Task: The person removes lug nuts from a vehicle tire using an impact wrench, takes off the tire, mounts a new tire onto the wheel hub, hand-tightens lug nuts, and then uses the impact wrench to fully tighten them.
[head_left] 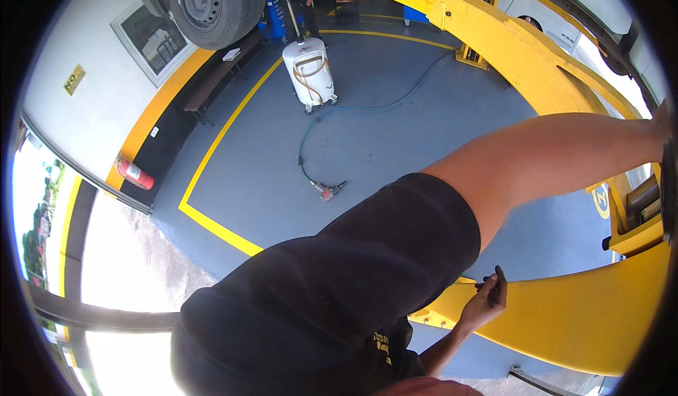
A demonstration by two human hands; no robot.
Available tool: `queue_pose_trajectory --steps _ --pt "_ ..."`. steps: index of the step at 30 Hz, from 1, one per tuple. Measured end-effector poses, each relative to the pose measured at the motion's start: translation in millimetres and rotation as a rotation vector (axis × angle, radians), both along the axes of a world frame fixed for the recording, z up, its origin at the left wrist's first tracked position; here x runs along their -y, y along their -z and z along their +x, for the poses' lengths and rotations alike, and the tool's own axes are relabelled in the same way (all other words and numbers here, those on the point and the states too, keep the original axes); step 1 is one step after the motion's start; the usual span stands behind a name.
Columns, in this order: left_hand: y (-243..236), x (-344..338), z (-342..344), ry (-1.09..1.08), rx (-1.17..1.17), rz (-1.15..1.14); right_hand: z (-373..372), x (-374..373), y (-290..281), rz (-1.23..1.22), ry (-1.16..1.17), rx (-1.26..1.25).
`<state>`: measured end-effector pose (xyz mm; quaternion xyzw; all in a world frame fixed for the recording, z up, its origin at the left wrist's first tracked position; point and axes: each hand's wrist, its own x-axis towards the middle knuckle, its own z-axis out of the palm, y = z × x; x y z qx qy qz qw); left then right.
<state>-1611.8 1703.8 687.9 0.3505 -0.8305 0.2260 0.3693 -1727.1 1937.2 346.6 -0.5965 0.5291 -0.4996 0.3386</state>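
Observation:
My left arm, in a black short sleeve, stretches across the view to the right. My left hand [661, 124] is mostly cut off by the right rim beside a dark edge; its fingers are hidden. Lower down, my right hand [482, 307] is bent up in front of the yellow lift beam [565, 318]. Its fingers are closed round a small dark piece [501, 284] whose kind I cannot make out. On the grey floor beyond my sleeve lies an air impact wrench [328, 191], joined to a blue-green air hose [367, 108].
A white wheeled tank [309, 74] stands farther back, near a raised vehicle's wheel [205, 4]. Another person [311, 0] stands behind it. A yellow beam [494, 32] arches at upper right. A bench [215, 78] and red fire extinguisher [134, 173] line the left wall.

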Motion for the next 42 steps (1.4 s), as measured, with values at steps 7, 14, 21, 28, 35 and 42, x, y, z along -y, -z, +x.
queue_pose_trajectory --steps 7,14,21,28,35,42 --pt "80 -164 79 0.202 -0.858 0.259 33 -10 -36 -0.281 -0.02 0.127" --pt "316 -352 145 -0.172 -1.813 1.386 123 -45 -58 -0.134 -0.771 -0.069" --pt "295 -459 229 -0.207 -2.235 0.786 259 -112 -67 -0.237 -1.112 0.003" --pt "309 -606 353 -0.236 -2.389 0.355 425 -221 -52 -0.294 -1.493 0.017" --pt "342 -728 456 0.027 -2.758 -0.009 567 -296 -89 0.428 -1.402 0.382" --pt "377 -798 559 0.079 -2.809 -0.222 740 -289 -141 0.57 -1.58 0.918"
